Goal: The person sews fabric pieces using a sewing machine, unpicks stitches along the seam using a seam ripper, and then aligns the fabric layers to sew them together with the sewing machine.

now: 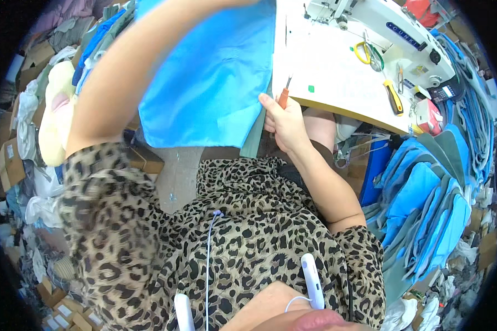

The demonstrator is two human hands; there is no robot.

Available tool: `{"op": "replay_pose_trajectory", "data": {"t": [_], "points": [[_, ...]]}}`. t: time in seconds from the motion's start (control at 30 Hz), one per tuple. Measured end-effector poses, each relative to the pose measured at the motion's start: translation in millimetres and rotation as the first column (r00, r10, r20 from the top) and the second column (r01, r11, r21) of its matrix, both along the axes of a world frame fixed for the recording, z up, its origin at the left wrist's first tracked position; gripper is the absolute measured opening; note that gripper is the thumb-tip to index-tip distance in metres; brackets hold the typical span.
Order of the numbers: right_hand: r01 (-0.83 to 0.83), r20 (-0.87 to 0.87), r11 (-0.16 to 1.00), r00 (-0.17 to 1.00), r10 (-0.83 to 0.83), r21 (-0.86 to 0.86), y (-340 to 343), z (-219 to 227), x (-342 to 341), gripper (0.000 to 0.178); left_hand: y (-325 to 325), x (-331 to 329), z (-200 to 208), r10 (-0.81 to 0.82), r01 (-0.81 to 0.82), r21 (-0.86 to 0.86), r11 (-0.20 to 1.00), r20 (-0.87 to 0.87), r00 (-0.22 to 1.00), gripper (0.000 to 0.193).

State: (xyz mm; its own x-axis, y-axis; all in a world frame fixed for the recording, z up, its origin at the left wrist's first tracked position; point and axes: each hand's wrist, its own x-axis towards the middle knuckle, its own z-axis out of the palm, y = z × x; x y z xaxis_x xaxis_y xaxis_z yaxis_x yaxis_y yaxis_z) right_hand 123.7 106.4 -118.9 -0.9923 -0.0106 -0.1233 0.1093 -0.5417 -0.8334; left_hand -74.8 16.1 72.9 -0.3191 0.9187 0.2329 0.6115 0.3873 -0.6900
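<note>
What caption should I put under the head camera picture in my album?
Right hand with an orange-handled tool at a blue cloth's edge, near a white sewing machine.

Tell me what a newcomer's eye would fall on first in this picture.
Probably the bright blue cloth at the upper middle, left of the white tabletop. Beside its right edge, the right grip holds an orange-handled tool. Next, perhaps, come the white sewing machine at upper right and the heaped blue and grey-green pieces at the right.
</note>
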Motion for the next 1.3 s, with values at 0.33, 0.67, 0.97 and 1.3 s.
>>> {"op": "replay_pose_trajectory", "data": {"t": [0.33,0.67,0.97,1.3], "points": [[-0.148,0.221,0.989,0.965,0.142,0.010,24,-24,26,0.016,-75,127,-102,-0.252,-0.257,0.202,0.945,0.951,-0.178,0.022],[0.225,-0.254,0.761,0.964,-0.082,0.608,21,-41,25,0.024,-99,230,-156,-0.629,-0.268,0.782,0.562,0.615,0.476,0.041],[0.110,-0.036,0.931,0.994,-0.104,0.347,23,-60,24,0.017,-41,164,-172,-0.103,-0.319,0.435,0.842,0.710,0.697,0.078],[0.161,0.044,0.919,0.981,-0.189,0.359,39,-40,36,0.036,-33,143,-163,-0.158,-0.384,0.546,0.745,0.704,0.693,0.020]]}}
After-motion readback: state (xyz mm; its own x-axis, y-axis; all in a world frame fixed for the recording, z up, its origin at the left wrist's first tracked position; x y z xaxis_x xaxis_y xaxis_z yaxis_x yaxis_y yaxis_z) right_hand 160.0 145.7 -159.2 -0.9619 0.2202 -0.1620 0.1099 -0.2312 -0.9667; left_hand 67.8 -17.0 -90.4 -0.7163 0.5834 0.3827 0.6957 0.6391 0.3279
